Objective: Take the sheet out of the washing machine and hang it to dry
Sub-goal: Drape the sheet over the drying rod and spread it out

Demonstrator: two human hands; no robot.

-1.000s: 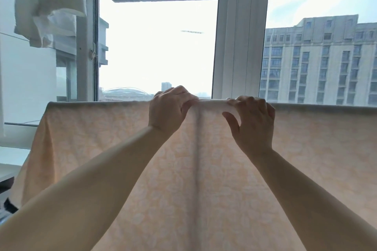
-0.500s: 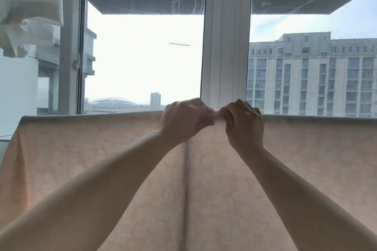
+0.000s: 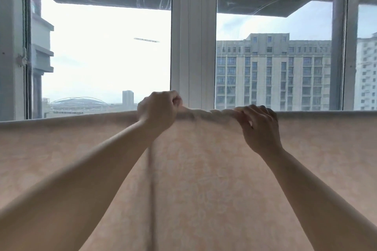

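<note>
Peach cotton, faintly patterned, fills the lower half of your head view: the sheet (image 3: 204, 179) hangs draped over a line or rail you cannot see, its top fold running level just below the window frame (image 3: 191, 47). Your left hand (image 3: 158, 111) is fisted on that fold directly under the frame's central post, fingers curled round a bunch of cloth. Your right hand (image 3: 260, 128) sits further right along the fold, fingers curled over the edge and pinching it against the thumb. Half a second ago both hands met under the post; now the right one has slid away from it, and the fold between them is drawn into a rumpled ridge. That reads as you spreading a bunched patch flat, so the hanging itself looks done and only smoothing remains. Beyond the glass, a tall grey building (image 3: 273, 71) stands right of the post.
</note>
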